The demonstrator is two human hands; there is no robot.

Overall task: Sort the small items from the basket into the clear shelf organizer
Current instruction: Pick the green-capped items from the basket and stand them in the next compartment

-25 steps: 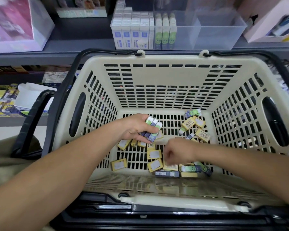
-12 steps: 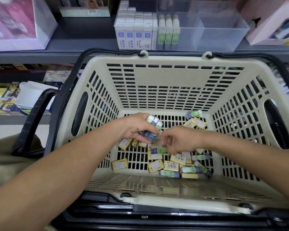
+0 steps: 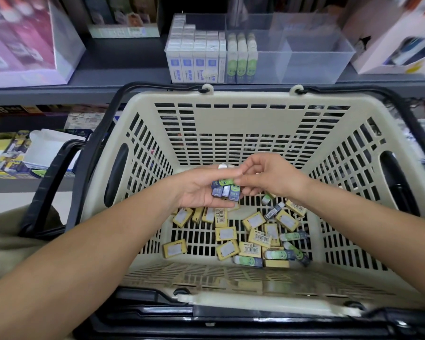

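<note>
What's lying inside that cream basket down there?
Small yellow boxes and green-and-navy packs lie scattered on the basket floor. The left hand holds several more packs, the right hand pinching one. Whatever lies under both hands is hidden.

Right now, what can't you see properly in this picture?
Head view:
How many green-and-blue packs the left hand holds: both hands cover some.
Whether the right hand pinches a pack or only touches it: the hand itself hides that.
Print on the yellow boxes in the basket: too small.
Pink box, top left: blurred, cut off by the edge.
</note>
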